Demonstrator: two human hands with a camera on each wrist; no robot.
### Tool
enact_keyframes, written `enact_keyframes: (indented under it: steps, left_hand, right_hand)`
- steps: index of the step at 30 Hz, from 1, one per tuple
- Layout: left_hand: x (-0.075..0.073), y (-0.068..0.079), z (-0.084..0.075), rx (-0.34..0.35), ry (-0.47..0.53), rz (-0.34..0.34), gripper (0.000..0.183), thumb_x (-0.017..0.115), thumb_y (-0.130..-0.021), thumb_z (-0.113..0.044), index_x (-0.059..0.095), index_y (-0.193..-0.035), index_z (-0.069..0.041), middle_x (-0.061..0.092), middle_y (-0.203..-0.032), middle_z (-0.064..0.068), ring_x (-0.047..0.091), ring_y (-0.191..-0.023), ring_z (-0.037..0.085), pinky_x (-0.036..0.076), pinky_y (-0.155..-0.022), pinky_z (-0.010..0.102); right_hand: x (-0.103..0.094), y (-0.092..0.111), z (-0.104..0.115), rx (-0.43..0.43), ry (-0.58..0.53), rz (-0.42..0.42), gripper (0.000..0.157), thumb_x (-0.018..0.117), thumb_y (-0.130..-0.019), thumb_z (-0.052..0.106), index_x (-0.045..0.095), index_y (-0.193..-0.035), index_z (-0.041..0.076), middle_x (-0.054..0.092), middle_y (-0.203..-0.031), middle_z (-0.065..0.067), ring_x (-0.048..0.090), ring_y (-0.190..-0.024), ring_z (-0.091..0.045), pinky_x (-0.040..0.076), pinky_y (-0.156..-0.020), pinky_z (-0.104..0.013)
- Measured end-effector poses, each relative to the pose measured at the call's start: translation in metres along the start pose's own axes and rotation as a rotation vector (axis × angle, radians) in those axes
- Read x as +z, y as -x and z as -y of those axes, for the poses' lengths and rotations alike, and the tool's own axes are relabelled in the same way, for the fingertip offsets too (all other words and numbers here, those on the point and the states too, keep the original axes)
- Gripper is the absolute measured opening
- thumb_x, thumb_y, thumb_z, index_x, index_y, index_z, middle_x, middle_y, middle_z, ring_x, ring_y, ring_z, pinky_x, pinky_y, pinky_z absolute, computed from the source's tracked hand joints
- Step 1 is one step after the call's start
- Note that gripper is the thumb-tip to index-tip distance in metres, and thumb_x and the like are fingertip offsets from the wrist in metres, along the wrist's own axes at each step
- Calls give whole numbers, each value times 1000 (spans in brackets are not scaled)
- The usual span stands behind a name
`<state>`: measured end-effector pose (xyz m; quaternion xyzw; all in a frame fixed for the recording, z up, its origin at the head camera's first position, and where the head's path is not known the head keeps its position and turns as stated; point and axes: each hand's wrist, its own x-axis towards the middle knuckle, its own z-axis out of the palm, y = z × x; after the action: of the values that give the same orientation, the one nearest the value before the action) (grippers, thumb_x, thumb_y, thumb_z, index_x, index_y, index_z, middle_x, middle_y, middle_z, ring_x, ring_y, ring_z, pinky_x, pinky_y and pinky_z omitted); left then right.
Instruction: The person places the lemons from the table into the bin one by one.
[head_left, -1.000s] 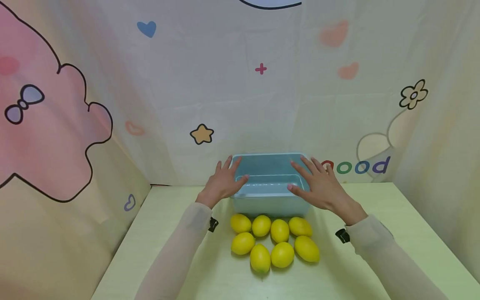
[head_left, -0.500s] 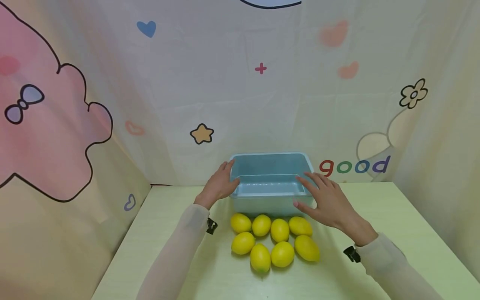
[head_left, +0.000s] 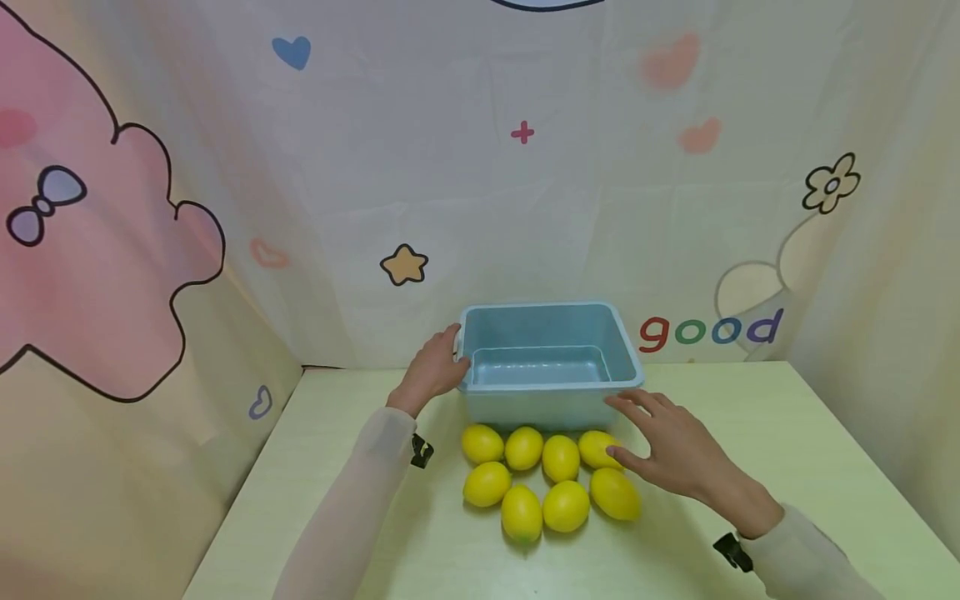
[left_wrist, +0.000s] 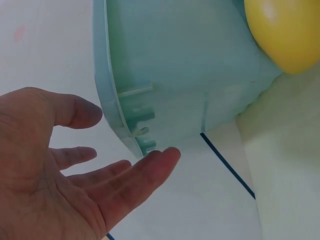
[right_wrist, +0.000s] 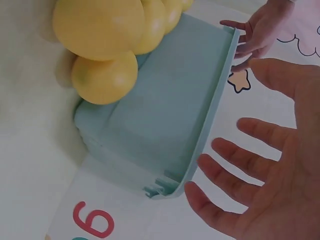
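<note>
A light blue plastic bin (head_left: 551,408) stands at the back of the table, its inside bare. My left hand (head_left: 433,367) is at the bin's left rim; in the left wrist view the thumb (left_wrist: 80,111) comes right up to the rim while the loosely bent fingers reach past the bin's corner. Several yellow lemons (head_left: 561,458) lie in two rows in front of the bin. My right hand (head_left: 678,442) hovers near the right-hand lemons and the bin's front right corner, fingers spread and holding nothing; its thumb overlaps the back right lemon (head_left: 597,448) in the head view.
The pale table (head_left: 315,500) stretches to both sides of the lemons. Behind it hangs a printed curtain (head_left: 525,208) with hearts, a star and the word "good", close behind the bin. Another curtain side (head_left: 90,333) borders the table on the left.
My right hand has moved back from over the bin, down and rightward toward the lemons. My left hand has drawn slightly left to the bin's rim. Bin and lemons stay put.
</note>
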<state>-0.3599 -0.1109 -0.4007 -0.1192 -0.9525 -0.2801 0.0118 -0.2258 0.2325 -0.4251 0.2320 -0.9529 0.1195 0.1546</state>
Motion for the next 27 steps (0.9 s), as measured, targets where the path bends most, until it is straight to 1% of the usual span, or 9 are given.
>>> enact_keyframes:
  steps: [2, 4, 7, 8, 12, 16, 20, 23, 27]
  left_hand:
    - [1, -1, 2, -16, 42, 14, 65, 52, -96, -23, 28, -153, -6, 45, -149, 20, 56, -123, 34, 54, -97, 48]
    - [1, -2, 3, -40, 92, 32, 64, 53, -96, -21, 29, -153, -7, 44, -150, 19, 59, -120, 34, 60, -83, 42]
    - [3, -4, 6, -75, 184, 56, 63, 54, -96, -18, 30, -153, -8, 43, -151, 20, 63, -115, 35, 61, -62, 32]
    - [3, -5, 6, -82, 205, 58, 62, 54, -95, -18, 31, -152, -8, 43, -150, 20, 63, -115, 35, 61, -60, 31]
    - [5, -7, 8, -87, 280, 60, 62, 55, -94, -15, 33, -151, -8, 45, -147, 23, 63, -115, 38, 62, -60, 33]
    - [6, -9, 9, -82, 317, 57, 61, 56, -94, -13, 34, -151, -7, 49, -143, 24, 64, -111, 39, 62, -59, 34]
    - [6, -10, 9, -89, 334, 63, 61, 56, -93, -11, 36, -150, -5, 50, -142, 25, 65, -110, 39, 62, -61, 37]
    - [6, -12, 9, -88, 329, 71, 59, 56, -93, -9, 37, -149, -2, 50, -142, 26, 65, -111, 39, 62, -60, 36]
    - [6, -15, 8, -91, 310, 68, 58, 56, -92, -8, 40, -147, -1, 52, -140, 26, 66, -108, 38, 62, -61, 35]
  right_hand:
    - [3, 5, 0, 9, -14, 39, 64, 75, -82, 42, 57, -137, 14, 57, -136, -13, 57, -119, -36, 53, -91, -57]
    - [6, 10, 1, 18, -27, 75, 63, 76, -82, 41, 58, -136, 14, 59, -134, -12, 58, -117, -34, 56, -86, -54]
    - [12, 15, 3, 30, -41, 134, 61, 76, -82, 41, 58, -135, 16, 59, -133, -10, 59, -115, -32, 58, -80, -50]
    - [14, 17, 4, 35, -47, 154, 61, 76, -81, 41, 59, -134, 17, 59, -133, -9, 59, -114, -31, 58, -79, -50]
    - [21, 21, 8, 58, -69, 234, 61, 78, -79, 42, 60, -132, 18, 60, -131, -8, 59, -113, -31, 58, -74, -52]
    - [28, 24, 12, 66, -64, 286, 59, 79, -78, 42, 62, -130, 19, 61, -128, -7, 59, -111, -30, 56, -70, -53]
    - [34, 27, 14, 53, -77, 312, 56, 80, -77, 39, 64, -127, 19, 61, -125, -6, 60, -107, -28, 55, -67, -49]
    - [38, 29, 15, 41, -92, 328, 55, 81, -77, 36, 65, -126, 18, 62, -124, -7, 61, -103, -28, 54, -66, -46]
    - [43, 30, 14, 8, -82, 324, 55, 81, -77, 36, 64, -126, 19, 61, -122, -6, 62, -94, -24, 53, -62, -38]
